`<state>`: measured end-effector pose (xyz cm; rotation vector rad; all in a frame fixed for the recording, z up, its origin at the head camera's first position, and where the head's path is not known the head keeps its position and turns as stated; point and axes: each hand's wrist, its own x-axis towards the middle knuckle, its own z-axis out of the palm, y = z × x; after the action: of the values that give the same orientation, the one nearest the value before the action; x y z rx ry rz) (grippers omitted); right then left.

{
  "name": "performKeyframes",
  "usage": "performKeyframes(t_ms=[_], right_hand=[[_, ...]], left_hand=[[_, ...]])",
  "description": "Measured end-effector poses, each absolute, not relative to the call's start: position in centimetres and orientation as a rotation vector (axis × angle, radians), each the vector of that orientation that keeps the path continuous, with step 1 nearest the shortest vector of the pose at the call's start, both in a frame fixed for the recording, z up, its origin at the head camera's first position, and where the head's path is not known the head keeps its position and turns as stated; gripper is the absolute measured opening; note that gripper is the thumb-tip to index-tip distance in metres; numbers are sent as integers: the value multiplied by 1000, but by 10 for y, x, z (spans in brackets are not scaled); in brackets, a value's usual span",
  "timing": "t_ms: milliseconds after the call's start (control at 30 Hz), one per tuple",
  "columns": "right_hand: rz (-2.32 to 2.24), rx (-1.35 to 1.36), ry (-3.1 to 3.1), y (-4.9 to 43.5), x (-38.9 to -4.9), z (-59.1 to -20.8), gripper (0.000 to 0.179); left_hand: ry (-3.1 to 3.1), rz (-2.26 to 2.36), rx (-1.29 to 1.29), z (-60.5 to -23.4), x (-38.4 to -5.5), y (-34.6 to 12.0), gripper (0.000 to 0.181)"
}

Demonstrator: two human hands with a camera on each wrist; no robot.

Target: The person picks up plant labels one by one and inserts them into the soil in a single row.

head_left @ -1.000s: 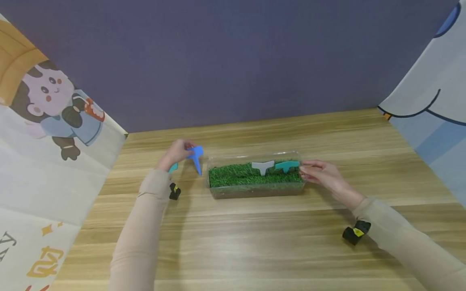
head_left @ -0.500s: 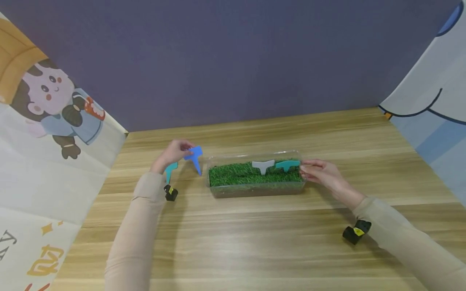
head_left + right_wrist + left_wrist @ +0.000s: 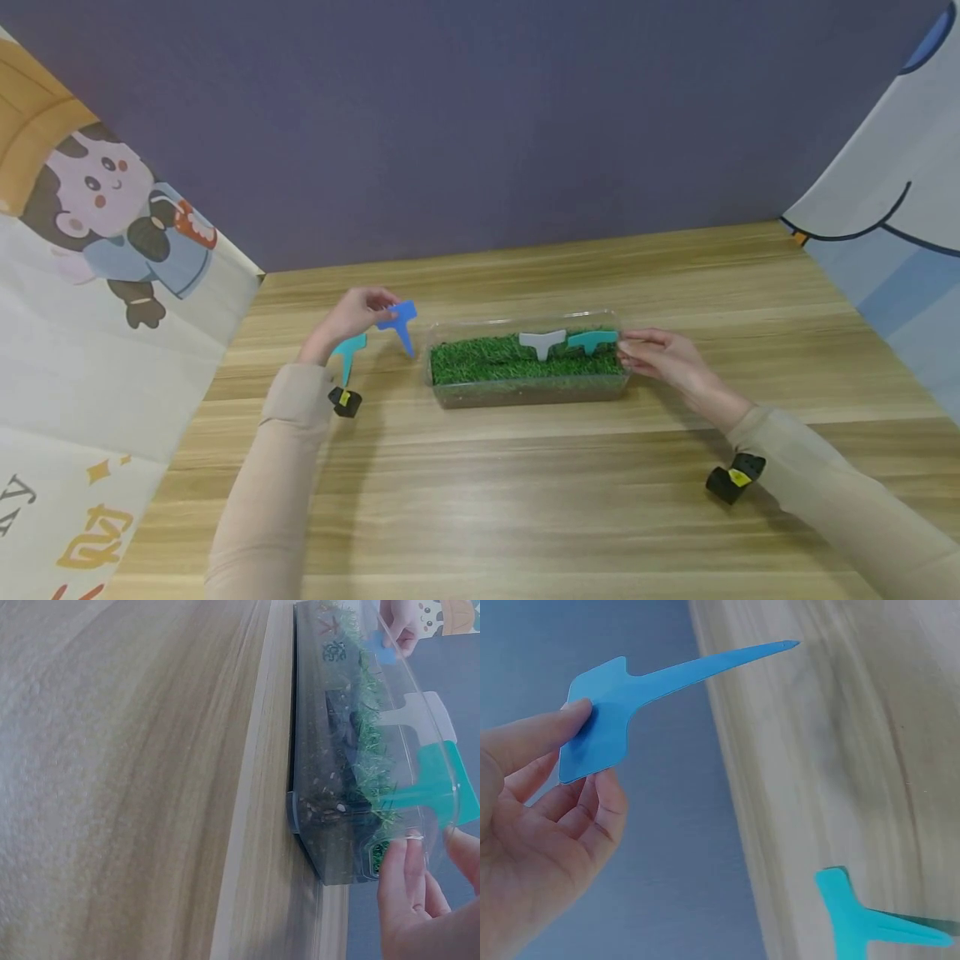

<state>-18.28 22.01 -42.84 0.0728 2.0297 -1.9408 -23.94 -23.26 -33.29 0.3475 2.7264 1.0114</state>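
Observation:
A blue T-shaped plant label point(image 3: 402, 312) is pinched between the thumb and fingers of my left hand point(image 3: 354, 315), left of the clear planter box point(image 3: 528, 395). In the left wrist view the label's pointed stem point(image 3: 712, 666) extends away from the hand, above the wood. My right hand point(image 3: 667, 360) pinches the box's right end wall, thumb and fingers on opposite sides. Green artificial grass point(image 3: 480, 367) fills the box. A white label point(image 3: 542, 342) and a teal label point(image 3: 592, 340) stand upright in the grass, toward the right end.
Another teal label point(image 3: 851, 919) lies on the wooden table point(image 3: 480, 492) beneath the left wrist, partly hidden by it in the head view. A dark panel point(image 3: 480, 125) rises behind the table. Printed cartoon sheets point(image 3: 150, 242) border both sides.
My left forearm has shifted a little to the left, uncovering more of the loose teal label. The blue label stays pinched and has moved slightly left and up. My right hand is still.

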Motion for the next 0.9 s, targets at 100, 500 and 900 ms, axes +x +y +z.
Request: performKeyframes(t_ms=[100,500,900], right_hand=[[-1911,52,2042,216,-176,-413,71],[-1992,-29,1970,217,-174,-410,58],[-1921,-6,2042,209,-163,-391,64]], left_hand=[[2720,1023,358,-324,-233,-228,24],[2790,992,491,-309,-221,-214,22],[2886,997,613,-292,-207,-198,19]])
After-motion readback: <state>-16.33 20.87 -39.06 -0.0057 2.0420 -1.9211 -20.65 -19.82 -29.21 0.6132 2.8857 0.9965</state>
